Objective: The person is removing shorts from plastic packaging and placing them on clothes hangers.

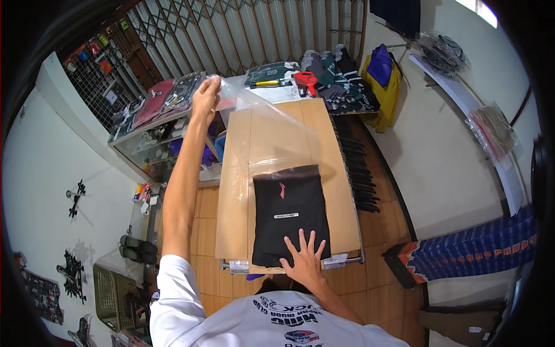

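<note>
Where the right hand (304,261) spreads, black cloth (286,199) is hidden.

Black folded garment (291,237): small red mark (282,191); pale label strip (286,216), print too small to read. White shirt (231,321): bold dark lettering (293,318), coloured emblem (302,336). Blue stack (451,260): orange lettering (484,249).

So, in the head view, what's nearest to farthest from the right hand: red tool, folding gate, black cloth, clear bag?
1. Black cloth: under the right hand.
2. Clear bag: ahead, leftward.
3. Red tool: farther ahead.
4. Folding gate: very back.
</note>
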The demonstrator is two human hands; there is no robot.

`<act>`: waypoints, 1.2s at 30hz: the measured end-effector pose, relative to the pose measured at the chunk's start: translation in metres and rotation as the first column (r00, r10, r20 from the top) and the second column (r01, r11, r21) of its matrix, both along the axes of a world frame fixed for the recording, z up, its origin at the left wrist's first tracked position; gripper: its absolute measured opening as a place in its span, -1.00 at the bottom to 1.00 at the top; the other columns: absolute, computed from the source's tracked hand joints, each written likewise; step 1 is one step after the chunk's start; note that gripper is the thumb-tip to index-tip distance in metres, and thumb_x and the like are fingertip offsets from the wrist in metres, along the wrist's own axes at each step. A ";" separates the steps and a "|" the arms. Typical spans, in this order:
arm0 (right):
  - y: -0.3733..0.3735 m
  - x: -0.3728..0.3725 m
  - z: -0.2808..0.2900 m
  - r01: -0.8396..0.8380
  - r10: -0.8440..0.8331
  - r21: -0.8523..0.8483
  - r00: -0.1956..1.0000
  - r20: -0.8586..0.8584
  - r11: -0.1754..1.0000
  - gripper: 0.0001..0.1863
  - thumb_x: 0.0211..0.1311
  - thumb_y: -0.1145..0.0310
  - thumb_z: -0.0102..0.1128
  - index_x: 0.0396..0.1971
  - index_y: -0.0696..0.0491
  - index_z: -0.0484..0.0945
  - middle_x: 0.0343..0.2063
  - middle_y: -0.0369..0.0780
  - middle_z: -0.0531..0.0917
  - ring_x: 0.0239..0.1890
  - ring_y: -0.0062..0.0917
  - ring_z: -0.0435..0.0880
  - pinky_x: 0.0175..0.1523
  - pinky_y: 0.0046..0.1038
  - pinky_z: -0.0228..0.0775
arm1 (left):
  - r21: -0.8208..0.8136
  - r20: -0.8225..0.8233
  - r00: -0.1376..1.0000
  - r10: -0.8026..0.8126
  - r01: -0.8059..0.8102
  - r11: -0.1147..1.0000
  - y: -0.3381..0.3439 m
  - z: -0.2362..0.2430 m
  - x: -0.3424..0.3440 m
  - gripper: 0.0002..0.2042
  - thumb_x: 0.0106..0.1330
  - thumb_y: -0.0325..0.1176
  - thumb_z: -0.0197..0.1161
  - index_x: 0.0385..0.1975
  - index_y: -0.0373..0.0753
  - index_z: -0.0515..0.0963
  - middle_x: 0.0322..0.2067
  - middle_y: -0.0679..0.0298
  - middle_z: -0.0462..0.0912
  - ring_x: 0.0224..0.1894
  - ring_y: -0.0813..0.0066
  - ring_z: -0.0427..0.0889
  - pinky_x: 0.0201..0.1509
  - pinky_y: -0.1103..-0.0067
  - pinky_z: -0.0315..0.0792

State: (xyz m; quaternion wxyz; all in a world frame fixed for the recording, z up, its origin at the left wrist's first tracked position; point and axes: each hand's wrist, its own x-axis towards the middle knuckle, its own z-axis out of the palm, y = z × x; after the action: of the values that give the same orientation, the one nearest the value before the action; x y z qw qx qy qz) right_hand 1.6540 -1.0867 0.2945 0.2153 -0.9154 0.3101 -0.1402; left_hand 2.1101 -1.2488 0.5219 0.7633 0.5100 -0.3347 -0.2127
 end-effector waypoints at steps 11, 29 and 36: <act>0.007 0.013 0.013 0.036 -0.035 0.018 0.998 -0.053 0.999 -0.21 0.08 0.03 0.31 0.32 0.00 0.29 0.34 0.07 0.20 0.42 0.14 -0.01 0.34 0.36 -0.33 | -0.048 0.284 0.946 0.158 -0.151 0.987 0.231 0.029 -0.033 -0.82 0.32 -0.32 0.31 -0.22 -0.29 0.59 -0.31 0.36 0.62 -0.28 0.67 0.53 -0.18 0.70 0.38; 0.221 0.224 0.026 -0.521 -0.124 0.756 0.785 0.607 0.396 -0.85 0.27 0.38 0.27 -0.32 0.15 0.57 -0.48 -0.30 0.64 -0.45 -0.68 0.61 -0.28 -0.63 0.47 | 0.083 0.153 0.935 0.321 -0.336 0.938 0.645 -0.076 -0.067 -0.91 0.32 -0.43 0.30 -0.32 -0.31 0.59 -0.42 0.33 0.65 -0.35 0.67 0.55 -0.20 0.67 0.43; 0.235 0.258 0.050 -0.472 -0.191 0.799 0.804 0.564 0.373 -0.83 0.35 0.35 0.18 -0.33 0.16 0.57 -0.45 -0.16 0.70 -0.43 -0.55 0.70 -0.26 -0.52 0.58 | 0.227 0.166 0.854 0.493 -0.520 0.823 0.689 -0.107 -0.031 -0.83 0.38 -0.37 0.23 -0.29 -0.36 0.65 -0.41 0.31 0.68 -0.36 0.67 0.54 -0.21 0.67 0.43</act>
State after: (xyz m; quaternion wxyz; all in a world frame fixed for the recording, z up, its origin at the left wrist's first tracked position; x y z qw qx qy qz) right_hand 1.9125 -0.8515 0.3441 0.7775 -0.5744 0.1692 -0.1920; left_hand 2.0792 -0.5597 0.4153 0.6999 0.6873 -0.1933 -0.0192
